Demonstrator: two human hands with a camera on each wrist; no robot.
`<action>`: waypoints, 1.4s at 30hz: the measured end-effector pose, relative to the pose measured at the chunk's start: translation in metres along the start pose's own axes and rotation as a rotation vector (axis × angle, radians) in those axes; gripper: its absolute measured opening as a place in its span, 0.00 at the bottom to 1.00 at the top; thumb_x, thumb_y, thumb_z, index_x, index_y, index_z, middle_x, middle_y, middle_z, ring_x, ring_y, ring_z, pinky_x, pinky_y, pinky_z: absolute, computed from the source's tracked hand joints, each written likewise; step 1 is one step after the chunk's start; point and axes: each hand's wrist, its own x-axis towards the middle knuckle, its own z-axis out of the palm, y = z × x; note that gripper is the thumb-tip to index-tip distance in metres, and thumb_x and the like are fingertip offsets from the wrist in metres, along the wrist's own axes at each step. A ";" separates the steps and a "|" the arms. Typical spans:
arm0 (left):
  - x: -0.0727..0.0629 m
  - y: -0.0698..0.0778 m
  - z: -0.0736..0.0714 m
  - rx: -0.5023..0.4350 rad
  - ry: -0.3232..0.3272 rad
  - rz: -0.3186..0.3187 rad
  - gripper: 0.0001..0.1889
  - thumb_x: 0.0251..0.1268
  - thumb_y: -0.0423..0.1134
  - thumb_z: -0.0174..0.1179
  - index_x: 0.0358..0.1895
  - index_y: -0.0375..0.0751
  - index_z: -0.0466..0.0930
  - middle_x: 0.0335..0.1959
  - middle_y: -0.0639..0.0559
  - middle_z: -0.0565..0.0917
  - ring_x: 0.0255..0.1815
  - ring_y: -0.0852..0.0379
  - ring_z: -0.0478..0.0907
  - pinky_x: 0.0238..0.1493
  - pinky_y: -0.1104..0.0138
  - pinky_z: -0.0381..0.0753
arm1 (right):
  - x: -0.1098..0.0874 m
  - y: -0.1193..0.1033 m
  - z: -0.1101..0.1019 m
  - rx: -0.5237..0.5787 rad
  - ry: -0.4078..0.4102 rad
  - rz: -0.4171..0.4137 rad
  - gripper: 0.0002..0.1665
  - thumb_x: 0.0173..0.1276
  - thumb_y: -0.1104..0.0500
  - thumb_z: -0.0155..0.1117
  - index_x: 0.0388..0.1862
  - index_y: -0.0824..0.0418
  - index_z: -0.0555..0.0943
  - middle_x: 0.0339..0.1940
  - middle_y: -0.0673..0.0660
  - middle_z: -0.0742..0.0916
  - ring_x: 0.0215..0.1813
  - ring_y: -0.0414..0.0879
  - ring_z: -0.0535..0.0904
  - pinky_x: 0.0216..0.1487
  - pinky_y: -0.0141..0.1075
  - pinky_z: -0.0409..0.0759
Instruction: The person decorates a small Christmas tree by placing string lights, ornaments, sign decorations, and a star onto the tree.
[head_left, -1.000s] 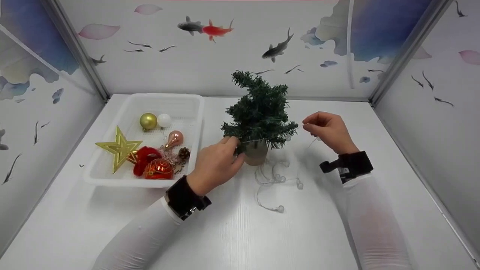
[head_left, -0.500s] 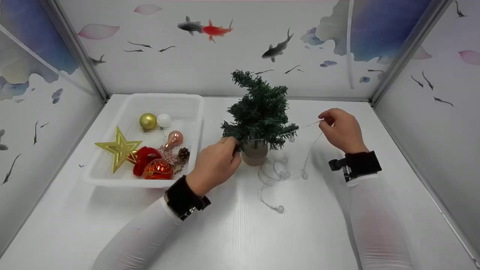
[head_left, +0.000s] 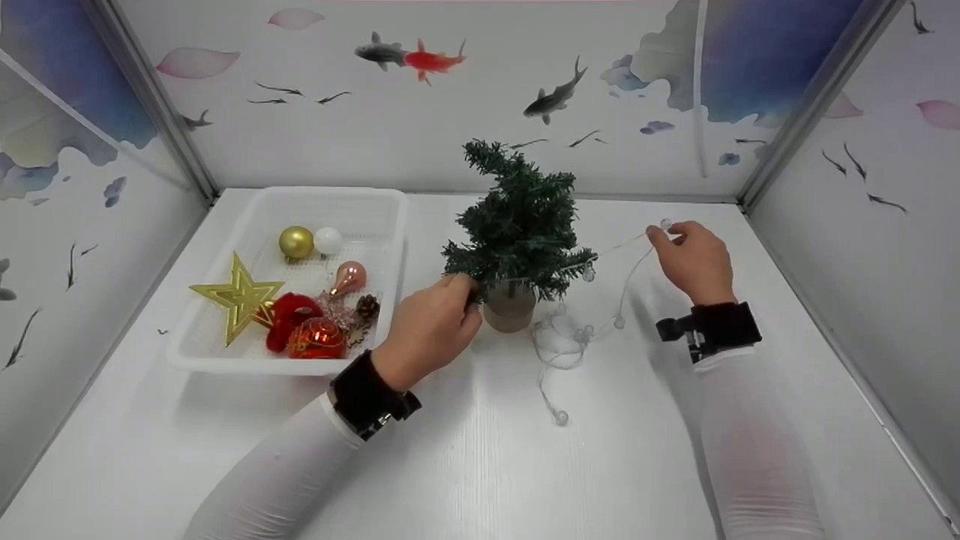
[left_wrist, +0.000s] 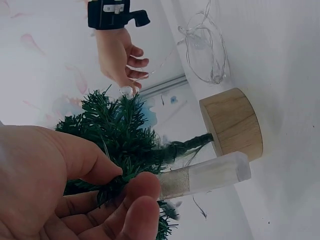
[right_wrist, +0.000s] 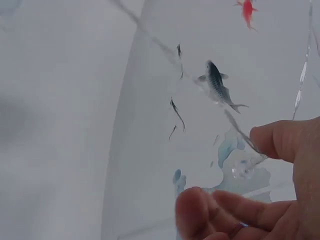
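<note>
A small green artificial Christmas tree (head_left: pixel 521 217) stands on a round wooden base (left_wrist: pixel 232 122). My left hand (head_left: pixel 429 326) pinches a low branch on its left side. Close by those fingers, a clear block-shaped piece (left_wrist: pixel 210 177) sticks out under the branches in the left wrist view. To the right of the tree, my right hand (head_left: pixel 697 262) holds up the thin wire of clear string lights (head_left: pixel 561 418), a round bulb (right_wrist: pixel 243 169) beside the thumb. From that hand, one strand runs to the tree and another hangs down to coils on the table.
On the left, a white plastic basket (head_left: pixel 401 247) holds a gold star (head_left: pixel 238 296), a gold ball (head_left: pixel 296 243), a white ball (head_left: pixel 328 241), red ornaments (head_left: pixel 317 337) and a pine cone (head_left: pixel 367 306). Printed panels with fish (head_left: pixel 555 97) enclose the white table.
My right hand has moved right, away from the tree, drawing the wire out with it; the coils on the table have shifted slightly right. My left hand stays at the branch.
</note>
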 end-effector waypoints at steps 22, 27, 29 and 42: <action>0.001 -0.001 -0.001 -0.013 -0.042 -0.037 0.04 0.71 0.30 0.63 0.45 0.35 0.81 0.34 0.46 0.84 0.25 0.45 0.82 0.24 0.49 0.83 | 0.026 -0.024 -0.026 0.792 -0.088 0.000 0.13 0.83 0.60 0.67 0.55 0.71 0.84 0.48 0.56 0.94 0.47 0.48 0.94 0.43 0.36 0.90; 0.001 -0.001 -0.002 -0.013 -0.039 -0.033 0.03 0.71 0.30 0.64 0.43 0.36 0.80 0.33 0.46 0.83 0.25 0.46 0.81 0.24 0.48 0.82 | 0.043 -0.042 -0.035 1.026 -0.061 -0.038 0.15 0.78 0.72 0.58 0.56 0.75 0.86 0.52 0.62 0.91 0.53 0.54 0.92 0.54 0.39 0.90; 0.001 0.000 -0.003 -0.017 -0.038 -0.033 0.03 0.71 0.30 0.64 0.43 0.36 0.81 0.33 0.46 0.83 0.25 0.46 0.81 0.25 0.48 0.82 | 0.050 -0.051 -0.037 1.132 -0.069 -0.041 0.18 0.78 0.73 0.54 0.58 0.75 0.87 0.53 0.65 0.91 0.54 0.56 0.92 0.56 0.41 0.90; 0.001 -0.003 -0.008 -0.009 -0.037 0.000 0.03 0.73 0.32 0.65 0.44 0.36 0.81 0.32 0.47 0.83 0.26 0.48 0.81 0.24 0.50 0.82 | 0.090 -0.098 -0.023 0.896 -0.174 0.027 0.13 0.80 0.66 0.70 0.60 0.64 0.85 0.48 0.56 0.86 0.30 0.45 0.84 0.32 0.31 0.81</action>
